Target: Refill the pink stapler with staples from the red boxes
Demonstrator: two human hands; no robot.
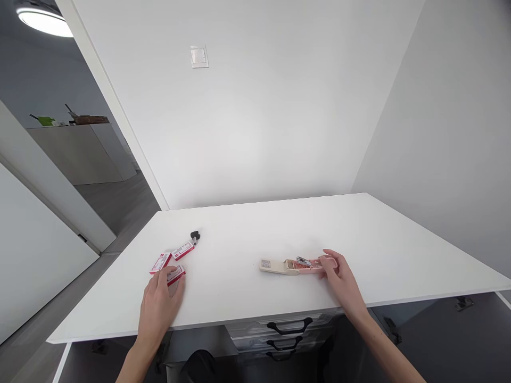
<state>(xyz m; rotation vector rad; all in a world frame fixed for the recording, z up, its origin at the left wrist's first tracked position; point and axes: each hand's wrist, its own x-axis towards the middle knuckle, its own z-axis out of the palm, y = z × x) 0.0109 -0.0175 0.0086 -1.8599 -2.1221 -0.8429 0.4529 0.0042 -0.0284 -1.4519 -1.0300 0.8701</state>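
A pink and cream stapler (293, 265) lies opened out flat on the white table (255, 229). My right hand (341, 282) has its fingers closed on the stapler's pink right end. My left hand (159, 303) rests on a small red and white box (175, 275) at the table's left front, its fingers curled over the box. Two more red and white boxes (161, 262) (183, 250) lie just beyond it. A small black object (195, 236) sits past the boxes.
The table stands in a corner, with white walls behind and to the right. A light switch (199, 56) is on the back wall. Drawers with black handles (289, 327) are under the table's front edge. An open doorway on the left shows a counter (75, 149).
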